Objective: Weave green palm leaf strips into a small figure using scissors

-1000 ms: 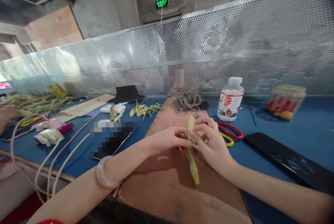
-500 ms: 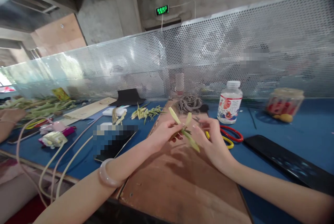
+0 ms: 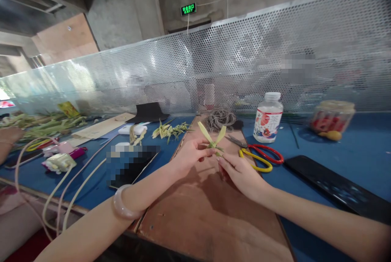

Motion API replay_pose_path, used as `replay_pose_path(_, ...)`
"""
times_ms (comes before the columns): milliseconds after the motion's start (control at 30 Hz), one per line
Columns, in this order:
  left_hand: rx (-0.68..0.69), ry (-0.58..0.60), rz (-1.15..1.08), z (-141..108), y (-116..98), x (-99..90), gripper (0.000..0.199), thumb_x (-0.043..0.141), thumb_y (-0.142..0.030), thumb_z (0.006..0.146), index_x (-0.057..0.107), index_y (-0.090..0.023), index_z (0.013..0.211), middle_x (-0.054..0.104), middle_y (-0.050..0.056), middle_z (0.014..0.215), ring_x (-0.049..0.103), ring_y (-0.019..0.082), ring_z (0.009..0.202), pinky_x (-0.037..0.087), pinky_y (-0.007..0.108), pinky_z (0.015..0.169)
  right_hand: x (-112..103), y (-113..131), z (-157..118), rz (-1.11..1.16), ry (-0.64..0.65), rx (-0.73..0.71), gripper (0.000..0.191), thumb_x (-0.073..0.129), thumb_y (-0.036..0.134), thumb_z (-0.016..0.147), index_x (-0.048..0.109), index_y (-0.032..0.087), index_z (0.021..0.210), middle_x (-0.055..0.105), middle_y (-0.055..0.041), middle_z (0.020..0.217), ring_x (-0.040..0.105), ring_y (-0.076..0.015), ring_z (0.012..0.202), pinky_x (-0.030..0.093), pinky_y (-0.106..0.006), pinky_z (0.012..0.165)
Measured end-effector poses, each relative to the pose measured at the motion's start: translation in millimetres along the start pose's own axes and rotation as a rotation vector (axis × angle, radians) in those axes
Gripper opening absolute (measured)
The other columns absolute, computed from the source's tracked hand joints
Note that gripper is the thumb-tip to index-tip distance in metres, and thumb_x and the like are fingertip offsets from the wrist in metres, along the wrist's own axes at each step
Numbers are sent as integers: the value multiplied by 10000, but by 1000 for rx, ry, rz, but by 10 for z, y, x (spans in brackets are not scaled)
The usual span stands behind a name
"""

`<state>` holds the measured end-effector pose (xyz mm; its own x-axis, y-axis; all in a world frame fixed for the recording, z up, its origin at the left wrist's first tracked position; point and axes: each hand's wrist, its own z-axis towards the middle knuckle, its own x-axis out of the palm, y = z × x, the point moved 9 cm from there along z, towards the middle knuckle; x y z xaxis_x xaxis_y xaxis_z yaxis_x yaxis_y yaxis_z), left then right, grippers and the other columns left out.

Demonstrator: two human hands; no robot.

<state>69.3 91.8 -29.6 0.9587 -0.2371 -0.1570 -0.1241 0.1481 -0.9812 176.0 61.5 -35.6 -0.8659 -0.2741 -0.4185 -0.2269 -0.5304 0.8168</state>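
Note:
Above the brown wooden board, my left hand pinches a pale green leaf piece whose two strips spread upward in a V. My right hand is closed on the lower end of the same piece, its fingertips meeting the left ones. The part between the fingers is hidden. Just right of my right hand lie scissors with one red and one yellow handle, blades pointing away. A coil of grey cord rests behind the hands.
A white-capped bottle, a jar with red contents and a black phone stand or lie at right. At left are another phone, cables, leaf sprigs and another person's hand. A perforated metal screen runs behind.
My right hand has moved left and down, from beside the leaf piece onto its lower end. The scissors are now more fully in sight. The view has shifted slightly.

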Motion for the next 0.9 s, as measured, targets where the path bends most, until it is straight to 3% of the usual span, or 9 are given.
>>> replay_pose_path(233, -39, -39, -87, 23, 77, -30, 368, 762, -360, 606, 657, -153, 891, 627, 25, 818, 456, 62, 601, 275, 215, 533, 74, -143, -34, 184, 18, 160, 395, 399, 487, 875, 451, 218, 591, 408, 45, 459, 409, -104, 398, 296, -225, 380)
replay_pose_path(467, -68, -63, -143, 57, 152, -55, 369, 782, -354, 581, 660, -157, 868, 627, 16, 804, 464, 57, 600, 277, 208, 531, 87, -134, -54, 186, 16, 181, 382, 409, 481, 869, 423, 212, 598, 376, 55, 468, 379, -90, 389, 269, -216, 369)
replay_pose_path(600, -5, -61, -70, 70, 76, -88, 347, 750, -355, 626, 661, -155, 895, 649, 34, 840, 493, 69, 619, 303, 204, 525, 97, -138, -67, 186, 38, 198, 384, 408, 488, 869, 417, 212, 602, 364, 62, 459, 375, -89, 386, 275, -215, 377)
replay_pose_path(700, 128, -58, 74, 58, -96, -116, 296, 711, -325, 678, 656, -154, 913, 673, 47, 870, 564, 105, 701, 397, 218, 606, 127, -174, -78, 209, 57, 237, 383, 377, 510, 878, 463, 210, 655, 419, 53, 483, 385, -94, 394, 275, -215, 373)
replay_pose_path(767, 204, -44, 161, 30, -199, -99, 254, 678, -299, 715, 650, -153, 921, 680, 54, 911, 601, 136, 795, 443, 241, 699, 69, -164, -56, 193, 2, 207, 355, 393, 511, 874, 506, 208, 726, 479, 38, 554, 427, -102, 444, 317, -217, 403)
replay_pose_path(900, 258, 33, 306, -41, -271, 44, 238, 558, -297, 815, 636, -163, 995, 671, 57, 967, 608, 147, 826, 476, 252, 722, -242, -172, 5, 195, -285, 116, 304, 479, 493, 839, 548, 207, 918, 580, -14, 822, 538, -133, 687, 430, -231, 581)
